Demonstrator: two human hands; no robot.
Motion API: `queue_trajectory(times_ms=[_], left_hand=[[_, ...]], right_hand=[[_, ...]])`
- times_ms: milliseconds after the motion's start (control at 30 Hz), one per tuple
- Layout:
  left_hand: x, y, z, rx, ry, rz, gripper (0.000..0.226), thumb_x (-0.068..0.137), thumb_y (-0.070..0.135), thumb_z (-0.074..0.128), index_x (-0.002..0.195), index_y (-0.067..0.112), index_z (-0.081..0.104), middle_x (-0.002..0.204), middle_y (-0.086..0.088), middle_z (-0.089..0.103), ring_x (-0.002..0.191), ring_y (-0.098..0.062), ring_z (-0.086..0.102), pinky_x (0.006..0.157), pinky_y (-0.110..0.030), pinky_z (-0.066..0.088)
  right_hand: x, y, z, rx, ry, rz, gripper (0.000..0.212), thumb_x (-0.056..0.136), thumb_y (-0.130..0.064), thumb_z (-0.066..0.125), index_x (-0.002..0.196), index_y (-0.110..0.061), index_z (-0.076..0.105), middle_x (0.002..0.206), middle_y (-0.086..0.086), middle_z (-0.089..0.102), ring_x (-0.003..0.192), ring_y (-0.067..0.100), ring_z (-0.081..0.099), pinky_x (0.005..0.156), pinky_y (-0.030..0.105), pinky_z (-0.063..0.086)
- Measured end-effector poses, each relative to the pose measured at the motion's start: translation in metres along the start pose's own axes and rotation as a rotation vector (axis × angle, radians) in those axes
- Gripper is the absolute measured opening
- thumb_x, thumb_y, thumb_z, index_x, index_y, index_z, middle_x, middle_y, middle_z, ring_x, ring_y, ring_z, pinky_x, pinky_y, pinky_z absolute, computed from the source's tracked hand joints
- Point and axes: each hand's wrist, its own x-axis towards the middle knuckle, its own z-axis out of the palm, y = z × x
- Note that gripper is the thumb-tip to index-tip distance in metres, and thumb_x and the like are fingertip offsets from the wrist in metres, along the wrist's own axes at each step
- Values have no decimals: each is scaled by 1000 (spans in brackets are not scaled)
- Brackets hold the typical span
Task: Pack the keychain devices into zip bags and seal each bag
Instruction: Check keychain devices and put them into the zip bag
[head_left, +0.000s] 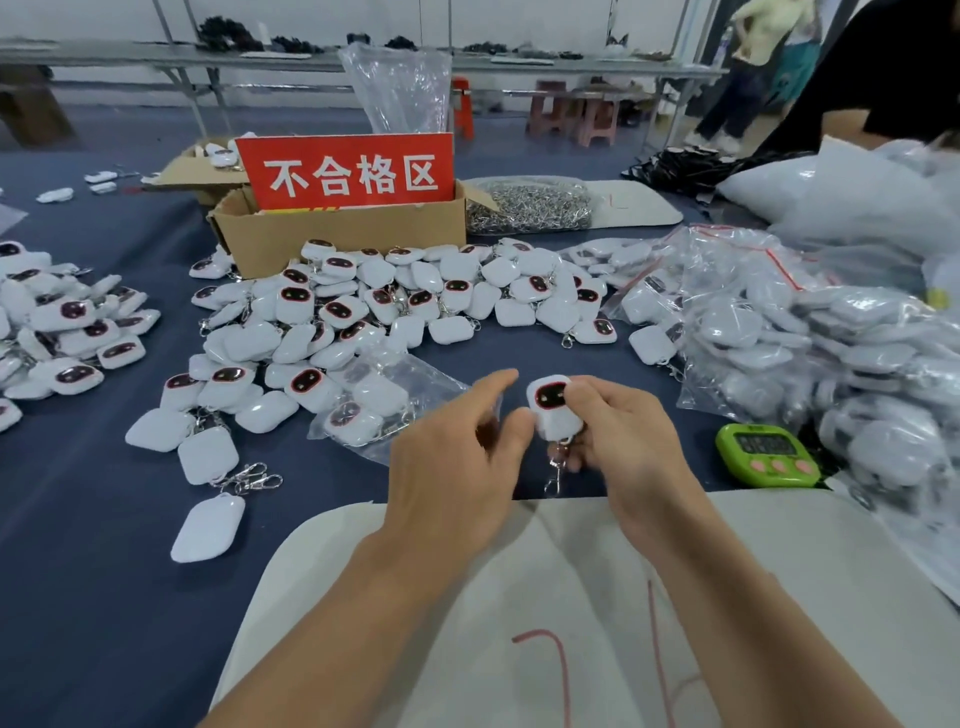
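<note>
My right hand (618, 441) grips a white keychain device (551, 410) with a dark red-rimmed face, its metal clasp (555, 475) dangling below. My left hand (457, 462) is beside it, thumb and index finger spread and close to the device's left edge; whether they touch it is unclear. A clear zip bag (395, 400) holding a few devices lies just left of my hands. A large heap of loose devices (395, 306) covers the blue table behind. Bagged devices (810, 353) pile up on the right.
A cardboard box (337, 234) with a red sign (348, 171) stands behind the heap. A bag of metal clasps (530, 208) lies beside it. A green timer (769, 454) sits at the right. A white sheet (779, 597) covers the near edge. More devices (62, 322) lie left. A person (753, 67) stands far right.
</note>
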Motion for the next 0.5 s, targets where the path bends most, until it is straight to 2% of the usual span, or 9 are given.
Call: queue_trajectory(times_ms=[100,200,367,433,500], left_hand=[[3,-2,-3,-122,-31,-46,32,91,43,58,121,41,71,77,29,63,74,3,59,68,-11,41],[4,-3,-3,-186,-25,-89,25,91,29,63,108,45,73,80,25,69,75,-4,63,65,-11,42],[2,-3,-2,-228,-16,-117,36,91,20,70,104,53,69,77,23,70,72,-4,63,65,-8,43],[2,-5,-2,-262,-9,-139,31,90,18,72,104,46,74,75,22,71,69,-2,63,65,-8,43],[3,-5,-3,-284,-19,-149,30,89,16,73,101,44,76,77,23,73,71,0,64,65,-8,43]], right_hand=[[-2,-4,2,121,-123,20,29,99,-9,53,92,-13,81,84,14,76,66,23,64,55,28,52],[-5,-4,3,123,-191,21,28,94,3,54,97,-10,79,93,19,78,72,24,69,61,27,57],[-7,-1,6,66,-171,-16,21,95,6,55,96,-5,73,87,6,79,71,18,71,63,26,58],[-7,-1,7,44,-157,-28,15,95,5,58,94,-2,71,85,6,79,69,18,71,63,28,58],[-7,-1,7,9,-123,-31,12,93,2,62,89,-4,71,82,9,79,64,21,69,65,35,60]])
